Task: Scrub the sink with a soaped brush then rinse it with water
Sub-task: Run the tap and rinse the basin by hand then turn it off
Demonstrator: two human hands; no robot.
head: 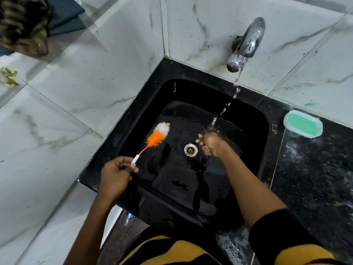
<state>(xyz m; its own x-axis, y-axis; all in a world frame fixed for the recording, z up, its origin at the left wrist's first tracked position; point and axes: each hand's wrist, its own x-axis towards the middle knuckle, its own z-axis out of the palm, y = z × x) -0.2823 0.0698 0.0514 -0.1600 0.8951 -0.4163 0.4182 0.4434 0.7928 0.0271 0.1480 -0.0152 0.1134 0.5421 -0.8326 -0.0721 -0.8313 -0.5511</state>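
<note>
Sink [254,131] wet, right hand [210,144] (under water) perhaps cupped

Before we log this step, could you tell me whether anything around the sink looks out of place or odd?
Nothing looks damaged or spilled. The tap runs into the black sink, the right hand is under the stream, and the left hand holds the brush over the basin. The soap dish sits flat on the wet counter.
</note>
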